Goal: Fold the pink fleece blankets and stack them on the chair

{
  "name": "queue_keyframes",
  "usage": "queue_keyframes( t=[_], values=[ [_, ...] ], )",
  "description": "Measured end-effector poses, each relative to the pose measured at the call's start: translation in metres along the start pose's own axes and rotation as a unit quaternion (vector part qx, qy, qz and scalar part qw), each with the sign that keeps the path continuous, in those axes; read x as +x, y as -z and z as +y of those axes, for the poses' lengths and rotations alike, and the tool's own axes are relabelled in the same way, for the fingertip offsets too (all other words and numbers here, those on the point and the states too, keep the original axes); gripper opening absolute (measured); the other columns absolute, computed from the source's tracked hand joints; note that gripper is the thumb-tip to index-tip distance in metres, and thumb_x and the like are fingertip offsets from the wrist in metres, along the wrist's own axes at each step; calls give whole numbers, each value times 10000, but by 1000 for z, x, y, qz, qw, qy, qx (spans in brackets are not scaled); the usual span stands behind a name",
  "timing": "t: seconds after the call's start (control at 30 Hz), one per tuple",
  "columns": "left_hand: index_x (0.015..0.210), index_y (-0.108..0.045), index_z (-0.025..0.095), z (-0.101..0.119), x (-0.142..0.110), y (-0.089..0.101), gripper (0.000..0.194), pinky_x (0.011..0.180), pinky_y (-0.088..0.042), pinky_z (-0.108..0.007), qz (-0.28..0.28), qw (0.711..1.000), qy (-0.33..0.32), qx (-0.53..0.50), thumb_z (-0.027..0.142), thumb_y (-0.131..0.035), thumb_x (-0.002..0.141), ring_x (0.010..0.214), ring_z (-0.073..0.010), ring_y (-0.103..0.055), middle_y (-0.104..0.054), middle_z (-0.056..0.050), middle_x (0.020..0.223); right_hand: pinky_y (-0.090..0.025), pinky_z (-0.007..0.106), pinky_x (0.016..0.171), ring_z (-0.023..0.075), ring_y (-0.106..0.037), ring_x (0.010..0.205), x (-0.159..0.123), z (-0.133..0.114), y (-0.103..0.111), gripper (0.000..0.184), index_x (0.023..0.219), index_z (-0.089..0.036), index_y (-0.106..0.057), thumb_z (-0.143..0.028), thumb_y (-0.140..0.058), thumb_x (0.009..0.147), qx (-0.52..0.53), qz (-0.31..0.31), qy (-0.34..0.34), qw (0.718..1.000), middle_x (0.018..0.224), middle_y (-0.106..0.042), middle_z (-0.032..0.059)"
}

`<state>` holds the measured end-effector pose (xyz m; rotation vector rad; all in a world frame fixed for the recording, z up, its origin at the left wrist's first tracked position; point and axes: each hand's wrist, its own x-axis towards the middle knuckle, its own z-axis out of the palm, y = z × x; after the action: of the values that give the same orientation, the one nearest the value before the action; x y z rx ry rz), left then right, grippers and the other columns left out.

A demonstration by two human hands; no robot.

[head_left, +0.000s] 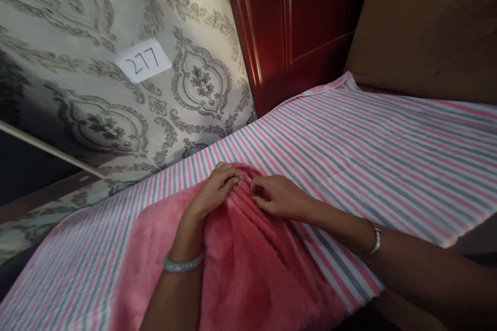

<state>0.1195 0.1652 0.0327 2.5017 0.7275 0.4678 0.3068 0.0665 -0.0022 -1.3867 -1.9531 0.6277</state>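
Note:
A pink plush cloth (240,269) with a fluffy surface lies over the near middle of the striped sheet, its far edge gathered into several folds. My left hand (217,186) is closed on the gathered edge, with thumb and fingers pinching the pleats. Just to the right, my right hand (277,196) has curled fingers at the same folds; its fingertips press into the fabric, while a gap shows between thumb and fingers. What lies beneath the pleats is hidden.
Under the cloth spreads a pink, grey and white striped sheet (373,150). Patterned wallpaper (202,83) bears a paper marked 277 (143,60). Behind stand a dark red wooden panel (310,10) and a brown board (419,26). A dark recess (31,165) is at left.

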Motion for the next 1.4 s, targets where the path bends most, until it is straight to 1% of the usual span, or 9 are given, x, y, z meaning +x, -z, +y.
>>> queue_keyframes(
  t=[0.1,0.2,0.33,0.47,0.67,0.87,1.17,1.23,1.4],
  values=[
    [936,-686,230,2,-2,3,193,933,-414,-405,-20,1000,-1,-8,323,-516,937,990,-236,-540,-653,-51,941,-371,288,681,184,-595,780,1,0,-3,63,803,-172,-627,-137,-574,801,-34,-6,10,999,879,-695,69],
    [1063,-681,246,2,-4,7,225,955,-419,-414,-44,999,5,-22,351,-554,909,1064,-254,-533,-645,-65,1046,-371,279,665,167,-585,740,2,1,-6,114,785,-163,-641,-103,-548,808,0,3,1,1000,837,-691,62],
    [881,-657,221,-2,-2,6,192,929,-413,-400,-58,998,5,5,350,-522,924,983,-237,-507,-588,-46,892,-359,245,618,125,-532,636,5,4,-9,142,804,-159,-653,-89,-532,825,93,1,-22,995,719,-641,8],
    [754,-550,218,-2,1,0,265,907,-407,-382,-40,998,8,43,338,-452,969,935,-217,-467,-536,-36,858,-337,242,615,116,-520,632,6,7,-4,148,760,-157,-651,-94,-538,831,75,-23,-21,997,700,-629,1],
    [737,-485,216,1,2,-4,256,895,-403,-375,-32,997,23,73,282,-421,977,929,-207,-448,-522,-34,881,-304,258,600,122,-491,630,-1,1,14,40,743,-169,-608,-169,-624,779,-14,-93,16,995,715,-612,-2],
    [759,-493,215,-1,1,0,252,904,-395,-383,-41,998,16,46,302,-414,981,932,-205,-454,-517,-30,885,-300,280,589,150,-471,670,-11,-6,20,124,721,-188,-530,-120,-633,708,-62,-124,68,988,803,-603,39],
    [762,-506,216,-3,2,2,252,924,-401,-378,-39,999,15,21,319,-423,976,936,-202,-463,-538,-31,896,-266,256,533,94,-378,534,-3,5,24,286,609,-205,-396,-15,-570,732,66,-232,68,968,573,-429,-65],
    [768,-511,216,-4,3,1,249,928,-398,-378,-42,999,14,21,321,-422,975,939,-203,-465,-541,-31,895,-276,248,535,91,-396,544,0,6,25,273,624,-201,-416,-39,-597,750,66,-231,49,969,584,-447,-66],
    [765,-519,214,-7,4,1,271,921,-399,-375,-44,999,12,18,344,-411,976,943,-206,-468,-543,-34,898,-343,223,561,98,-502,590,-6,4,28,129,777,-194,-521,-93,-601,776,101,-167,-9,981,647,-551,-55]
  ],
)
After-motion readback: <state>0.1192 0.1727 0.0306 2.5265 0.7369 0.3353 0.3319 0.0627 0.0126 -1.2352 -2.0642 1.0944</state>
